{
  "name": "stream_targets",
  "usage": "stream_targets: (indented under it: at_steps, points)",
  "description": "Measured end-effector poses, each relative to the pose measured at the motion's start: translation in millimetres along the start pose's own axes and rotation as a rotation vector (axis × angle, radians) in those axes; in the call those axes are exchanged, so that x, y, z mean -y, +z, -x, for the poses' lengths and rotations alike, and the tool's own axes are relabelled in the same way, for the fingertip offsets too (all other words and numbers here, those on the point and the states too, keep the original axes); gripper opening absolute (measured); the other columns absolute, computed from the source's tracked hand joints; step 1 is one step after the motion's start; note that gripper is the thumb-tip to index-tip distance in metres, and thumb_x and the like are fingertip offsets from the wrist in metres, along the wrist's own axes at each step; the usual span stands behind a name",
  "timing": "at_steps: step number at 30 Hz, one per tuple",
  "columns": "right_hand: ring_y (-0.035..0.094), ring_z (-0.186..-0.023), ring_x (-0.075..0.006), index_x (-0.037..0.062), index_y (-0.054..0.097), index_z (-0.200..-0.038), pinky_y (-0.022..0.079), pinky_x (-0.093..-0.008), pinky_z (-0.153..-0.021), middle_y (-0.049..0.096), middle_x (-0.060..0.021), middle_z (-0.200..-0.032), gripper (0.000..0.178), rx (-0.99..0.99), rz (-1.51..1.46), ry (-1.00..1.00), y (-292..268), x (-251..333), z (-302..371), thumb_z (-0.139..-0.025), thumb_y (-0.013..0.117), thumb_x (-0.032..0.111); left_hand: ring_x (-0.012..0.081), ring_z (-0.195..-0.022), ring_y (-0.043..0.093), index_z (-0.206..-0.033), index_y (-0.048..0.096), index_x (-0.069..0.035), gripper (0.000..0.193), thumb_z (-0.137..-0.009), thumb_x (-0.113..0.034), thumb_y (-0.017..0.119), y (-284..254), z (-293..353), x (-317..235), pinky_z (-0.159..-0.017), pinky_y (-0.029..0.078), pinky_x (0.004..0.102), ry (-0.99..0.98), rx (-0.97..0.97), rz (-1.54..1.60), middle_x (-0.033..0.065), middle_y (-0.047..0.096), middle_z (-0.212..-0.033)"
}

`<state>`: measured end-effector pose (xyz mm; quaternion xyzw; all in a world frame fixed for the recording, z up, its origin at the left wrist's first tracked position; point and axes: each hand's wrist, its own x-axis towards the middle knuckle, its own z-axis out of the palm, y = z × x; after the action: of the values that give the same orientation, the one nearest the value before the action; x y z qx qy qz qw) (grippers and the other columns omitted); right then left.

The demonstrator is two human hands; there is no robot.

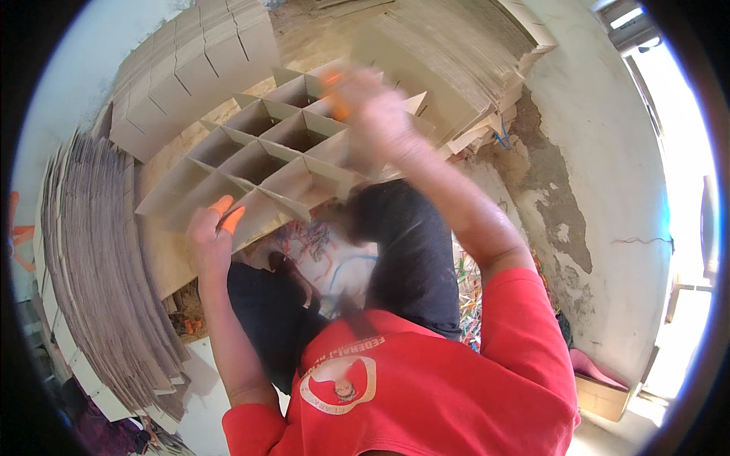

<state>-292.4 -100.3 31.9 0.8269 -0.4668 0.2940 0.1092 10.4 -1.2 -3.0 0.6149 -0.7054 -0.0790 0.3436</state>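
A cardboard divider grid [293, 181], made of slotted strips crossed into several square cells, lies tilted in front of me. At its near left corner my left hand [211, 232] pinches the edge of a cardboard strip. Orange covers wrap the thumb and fingertip there. Over the far right part of the grid is my right hand [366, 106], smeared by motion, with orange on its fingers too. Whether it grips a strip cannot be made out. The hand and forearm hide some cells on that side.
Slotted cardboard strips [194, 64] stand stacked at the far left. Another tall cardboard stack [99, 258] runs along the left, and flat sheets [449, 57] pile up at the far right. A stained wall [601, 175] rises on the right. Coloured scraps [470, 304] litter the floor.
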Motion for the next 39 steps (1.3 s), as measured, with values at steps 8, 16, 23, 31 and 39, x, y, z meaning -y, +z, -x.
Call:
stream_targets:
  at_steps: [8, 16, 23, 31, 39]
  points:
    - [0.058, -0.103, -0.0322, 0.0044, 0.053, -0.11, 0.05, -0.0446, -0.082, 0.059, -0.0145, -0.106, 0.031, 0.281, 0.57, 0.345, -30.1, -158.2, 69.8, -0.081, 0.062, 0.008, 0.0254, -0.077, 0.062, -0.095, 0.073, -0.003, 0.032, -0.067, -0.01, 0.085, 0.9, 10.9, 9.3, -0.068, 0.049, 0.0363, 0.058, -0.071, 0.008, 0.0111, 0.068, -0.084]
    - [0.065, -0.085, -0.0375, 0.01, 0.053, -0.102, 0.051, -0.0476, -0.071, 0.065, -0.0194, -0.092, 0.018, 0.093, 0.326, 0.572, -40.6, -175.4, 54.8, -0.089, 0.062, 0.017, 0.0233, -0.083, 0.064, -0.104, 0.071, 0.0, 0.036, -0.071, -0.007, 0.083, -8.6, 14.8, 14.3, -0.073, 0.05, 0.0331, 0.061, -0.043, -0.054, 0.0122, 0.067, -0.089]
    - [0.067, -0.078, -0.0266, 0.0064, 0.058, -0.11, 0.053, -0.0361, -0.067, 0.069, -0.0113, -0.094, 0.029, -0.473, 0.015, 0.23, -99.4, -42.1, -16.9, -0.086, 0.073, 0.012, 0.0248, -0.087, 0.065, -0.106, 0.069, -0.001, 0.038, -0.072, -0.011, 0.084, -24.2, 32.3, 36.9, -0.078, 0.051, 0.0332, -0.169, -0.057, 0.073, 0.0137, 0.068, -0.097]
    - [0.059, -0.111, -0.0068, -0.0013, 0.058, -0.127, 0.046, -0.0241, -0.095, 0.061, -0.0089, -0.132, 0.046, -0.005, -0.601, -0.002, -70.9, 92.0, -41.9, -0.084, 0.073, 0.002, 0.0218, -0.082, 0.065, -0.095, 0.072, 0.0, 0.018, -0.078, -0.003, 0.075, -12.3, 43.4, 55.1, -0.071, 0.051, 0.0315, -0.167, -0.085, 0.336, 0.0136, 0.071, -0.086]
    - [0.064, -0.099, -0.009, -0.0008, 0.056, -0.13, 0.049, -0.0233, -0.087, 0.065, -0.0134, -0.124, 0.047, 0.143, -0.627, -0.031, -35.6, 137.9, -47.7, -0.085, 0.071, 0.002, 0.0253, -0.069, 0.06, -0.092, 0.073, -0.001, 0.018, -0.074, -0.005, 0.075, -19.3, 39.4, 48.2, -0.065, 0.049, 0.0344, -0.114, -0.092, 0.258, 0.0124, 0.068, -0.079]
